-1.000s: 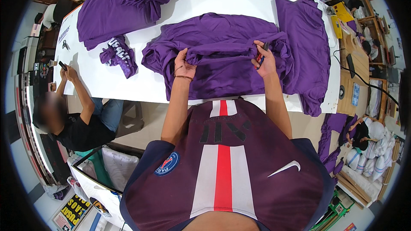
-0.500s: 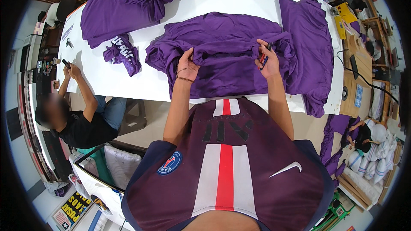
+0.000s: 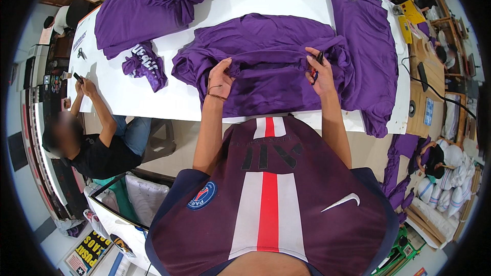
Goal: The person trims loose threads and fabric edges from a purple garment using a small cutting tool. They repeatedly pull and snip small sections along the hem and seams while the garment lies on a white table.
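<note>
A rumpled purple shirt (image 3: pixel 266 89) is spread before me on the white table, near its front edge. At its left side, my left hand (image 3: pixel 221 81) has its fingers closed on a fold of the cloth. My right hand (image 3: pixel 322 75) is curled at the right end of the same stretched fold. In it is a slim small tool (image 3: pixel 319 58), black at the top with red and blue lower down; its exact kind cannot be made out. The right fingertips touch the cloth, but whether they pinch it is unclear.
Folded purple garments (image 3: pixel 365 61) lie to the right, and a large purple heap (image 3: pixel 146 15) sits at the far left. Nearer is a small printed purple bundle (image 3: pixel 146 66). Scissors (image 3: pixel 82 53) rest on the white table (image 3: pixel 184 105). A seated person (image 3: pixel 97 143) is at left.
My left hand has shifted slightly left and nearer to me. In my right hand the tool has turned, with its black end showing more. The fold between my hands has changed shape.
</note>
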Demonstrator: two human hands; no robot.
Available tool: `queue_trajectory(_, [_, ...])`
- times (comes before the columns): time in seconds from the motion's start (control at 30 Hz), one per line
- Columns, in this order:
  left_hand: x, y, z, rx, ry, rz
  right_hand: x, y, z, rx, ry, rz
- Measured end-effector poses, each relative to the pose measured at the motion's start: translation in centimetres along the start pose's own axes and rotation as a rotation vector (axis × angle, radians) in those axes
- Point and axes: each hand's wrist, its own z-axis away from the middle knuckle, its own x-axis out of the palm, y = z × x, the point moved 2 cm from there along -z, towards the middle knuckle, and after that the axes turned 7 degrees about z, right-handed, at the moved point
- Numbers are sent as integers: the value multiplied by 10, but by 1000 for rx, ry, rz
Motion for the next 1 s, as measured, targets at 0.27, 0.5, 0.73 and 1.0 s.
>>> queue_trajectory(0.27, [-7,-3,-3,-32,5,103,-3,2,3,10,-12,-7])
queue_trajectory(0.5, [-6,0,0,-30,0,81,5,-6,7,-22,-6,62])
queue_trajectory(0.73, [27,23,37,640,-15,-1225,-6,0,16,-196,-51,691])
queue_trajectory(1.0, [27,19,78,266,-326,-1832,-17,1,61,-76,-313,1328])
